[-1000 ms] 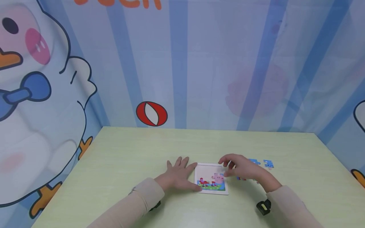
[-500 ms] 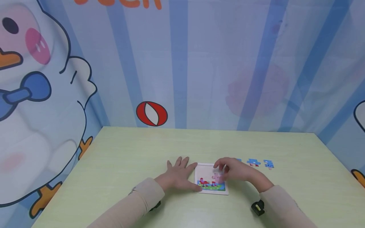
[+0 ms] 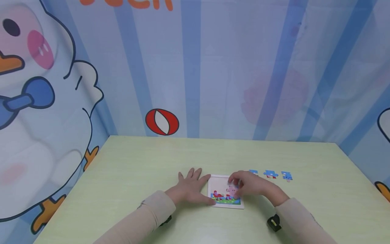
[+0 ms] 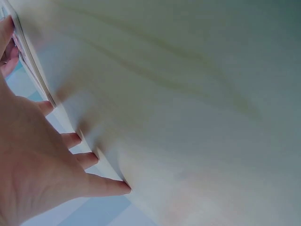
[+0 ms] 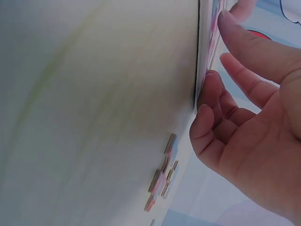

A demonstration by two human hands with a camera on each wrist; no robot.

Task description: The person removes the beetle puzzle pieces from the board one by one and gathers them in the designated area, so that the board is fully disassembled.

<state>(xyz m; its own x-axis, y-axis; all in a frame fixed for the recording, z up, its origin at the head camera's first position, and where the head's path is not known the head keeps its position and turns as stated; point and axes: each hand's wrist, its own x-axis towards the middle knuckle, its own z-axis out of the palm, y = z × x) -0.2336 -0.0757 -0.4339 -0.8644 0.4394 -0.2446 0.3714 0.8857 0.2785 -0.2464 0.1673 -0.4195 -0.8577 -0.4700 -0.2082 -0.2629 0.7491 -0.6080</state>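
Right hand (image 3: 250, 183): since a second ago we see it shifted left, onto the tray's right side, baring more of the far row of loose pieces (image 3: 271, 174).
Left hand (image 3: 189, 190): flat and spread wide, gripping nothing, its thumb and forefinger at the tray's left side; we would keep that brace firm.
Tray (image 3: 228, 206): on the table (image 3: 164, 156) between both hands, its lower part filled, its upper part bare.
Pink piece (image 3: 231, 190): in the tray, under the right thumb and bent fingers; thumb and forefinger stand a little apart, and we cannot tell whether they pinch it.
Seating: we judge this the step in hand; we should square the tabs first, then press straight down.
Risk: pushing sideways could unseat the green strip (image 3: 226, 201) below.
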